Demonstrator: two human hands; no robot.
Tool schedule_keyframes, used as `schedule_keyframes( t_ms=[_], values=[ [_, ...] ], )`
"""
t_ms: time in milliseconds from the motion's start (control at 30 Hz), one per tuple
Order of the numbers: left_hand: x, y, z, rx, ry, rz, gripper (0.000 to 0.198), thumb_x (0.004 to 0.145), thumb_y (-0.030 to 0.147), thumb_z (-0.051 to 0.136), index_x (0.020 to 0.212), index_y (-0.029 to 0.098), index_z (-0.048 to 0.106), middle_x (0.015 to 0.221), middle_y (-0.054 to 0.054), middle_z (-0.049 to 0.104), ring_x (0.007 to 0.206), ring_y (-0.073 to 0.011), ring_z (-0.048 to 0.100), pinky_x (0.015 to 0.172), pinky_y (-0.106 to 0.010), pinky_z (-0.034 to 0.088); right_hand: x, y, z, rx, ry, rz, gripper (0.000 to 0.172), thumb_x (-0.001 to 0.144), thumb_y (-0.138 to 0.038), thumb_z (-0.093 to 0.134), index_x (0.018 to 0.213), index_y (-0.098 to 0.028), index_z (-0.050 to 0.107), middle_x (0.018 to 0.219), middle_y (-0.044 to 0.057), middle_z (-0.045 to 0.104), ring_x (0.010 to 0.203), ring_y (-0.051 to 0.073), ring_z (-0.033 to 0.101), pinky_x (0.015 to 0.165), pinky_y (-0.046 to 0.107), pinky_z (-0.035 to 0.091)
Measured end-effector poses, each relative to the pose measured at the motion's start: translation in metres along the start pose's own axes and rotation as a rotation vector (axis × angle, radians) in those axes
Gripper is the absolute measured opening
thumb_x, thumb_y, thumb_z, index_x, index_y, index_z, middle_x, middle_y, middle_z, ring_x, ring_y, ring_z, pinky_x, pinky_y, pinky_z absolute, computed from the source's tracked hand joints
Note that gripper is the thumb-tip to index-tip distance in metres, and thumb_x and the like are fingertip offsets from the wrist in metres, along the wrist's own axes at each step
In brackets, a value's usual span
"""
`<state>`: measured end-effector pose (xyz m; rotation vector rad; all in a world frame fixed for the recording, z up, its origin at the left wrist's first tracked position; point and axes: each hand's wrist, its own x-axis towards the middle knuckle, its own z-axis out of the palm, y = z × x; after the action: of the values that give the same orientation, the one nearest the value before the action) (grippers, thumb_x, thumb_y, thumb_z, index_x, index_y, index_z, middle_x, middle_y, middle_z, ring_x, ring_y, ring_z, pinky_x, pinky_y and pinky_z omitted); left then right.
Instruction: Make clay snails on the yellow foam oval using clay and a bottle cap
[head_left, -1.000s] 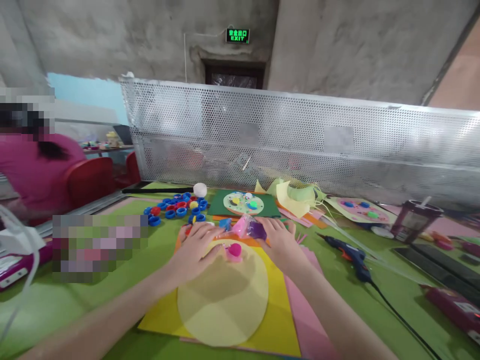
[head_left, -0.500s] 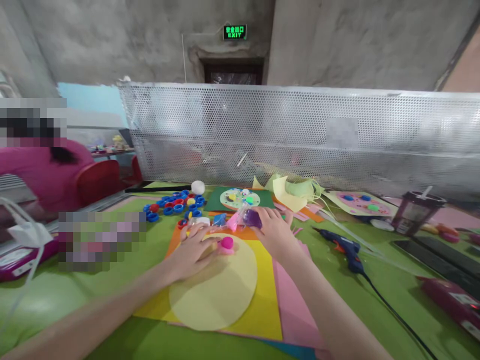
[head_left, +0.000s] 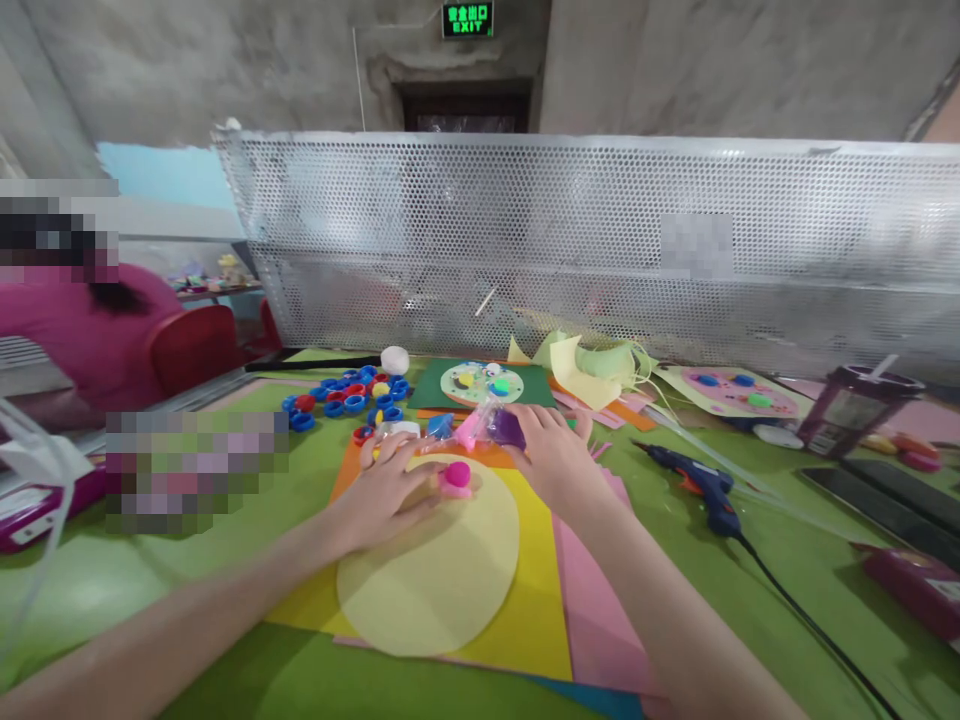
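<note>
My left hand (head_left: 388,492) lies with spread fingers over the upper left of a pale yellow paper circle (head_left: 439,590). Its index finger and thumb are close to a bright pink lump (head_left: 458,475) on a lighter pink base, apparently modelling clay. My right hand (head_left: 553,452) is at the circle's upper right, thumb and fingers around a purple clay packet (head_left: 508,429) in clear wrap. Beside that packet are a pink packet (head_left: 470,430) and a blue packet (head_left: 440,427). The circle rests on a yellow sheet (head_left: 541,600).
Blue and red bottle caps (head_left: 354,404) cluster at the back left. A decorated disc (head_left: 480,384) on green card is behind the packets. To the right are a glue gun (head_left: 705,485), a lidded cup (head_left: 855,410) and dark phone-like slabs (head_left: 892,510). A perforated metal screen (head_left: 525,240) bounds the back.
The view has tilted down slightly, so the background sits higher. Both hands and the packets keep nearly the same places on the table.
</note>
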<state>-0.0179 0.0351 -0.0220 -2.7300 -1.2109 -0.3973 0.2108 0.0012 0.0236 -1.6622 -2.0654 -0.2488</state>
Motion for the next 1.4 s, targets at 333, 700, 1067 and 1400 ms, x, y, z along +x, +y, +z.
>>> schedule_keyframes(
  t_ms=[333, 700, 1067, 1400],
  values=[
    [-0.001, -0.003, 0.002, -0.039, -0.010, -0.014, 0.039, 0.087, 0.051, 0.037, 0.121, 0.037, 0.051, 0.133, -0.010, 0.041, 0.123, -0.0376, 0.030, 0.093, -0.064, 0.019, 0.001, 0.005, 0.009, 0.013, -0.017, 0.014, 0.029, 0.083, -0.017, 0.053, 0.113, -0.017, 0.049, 0.110, 0.010, 0.061, 0.103, 0.026, 0.053, 0.091, 0.050, 0.023],
    [0.008, -0.002, -0.013, -0.394, 0.101, -0.139, 0.031, 0.087, 0.037, 0.042, 0.112, 0.025, 0.056, 0.121, -0.006, 0.052, 0.119, -0.0259, 0.037, 0.101, -0.045, 0.023, -0.003, -0.003, 0.020, 0.119, -0.070, -0.087, 0.029, 0.083, -0.022, 0.052, 0.112, -0.021, 0.050, 0.109, 0.007, 0.061, 0.103, 0.023, 0.053, 0.089, 0.046, 0.030],
    [0.001, 0.012, -0.020, -0.566, -0.019, -0.135, 0.025, 0.088, 0.039, 0.039, 0.081, 0.021, 0.055, 0.082, 0.000, 0.062, 0.081, -0.0186, 0.054, 0.076, -0.031, 0.042, -0.013, -0.020, 0.023, 0.095, -0.060, -0.345, 0.035, 0.085, -0.013, 0.047, 0.119, -0.020, 0.045, 0.112, 0.009, 0.060, 0.106, 0.021, 0.050, 0.093, 0.046, 0.031],
    [-0.007, 0.019, -0.034, -0.779, 0.048, -0.109, 0.033, 0.085, 0.035, 0.045, 0.058, 0.019, 0.056, 0.061, 0.003, 0.056, 0.063, -0.0140, 0.050, 0.068, -0.029, 0.035, -0.025, -0.044, 0.009, 0.268, -0.056, -0.343, 0.031, 0.077, -0.053, 0.056, 0.081, -0.023, 0.057, 0.130, 0.004, 0.044, 0.115, 0.026, 0.035, 0.091, 0.044, 0.028]
  ],
)
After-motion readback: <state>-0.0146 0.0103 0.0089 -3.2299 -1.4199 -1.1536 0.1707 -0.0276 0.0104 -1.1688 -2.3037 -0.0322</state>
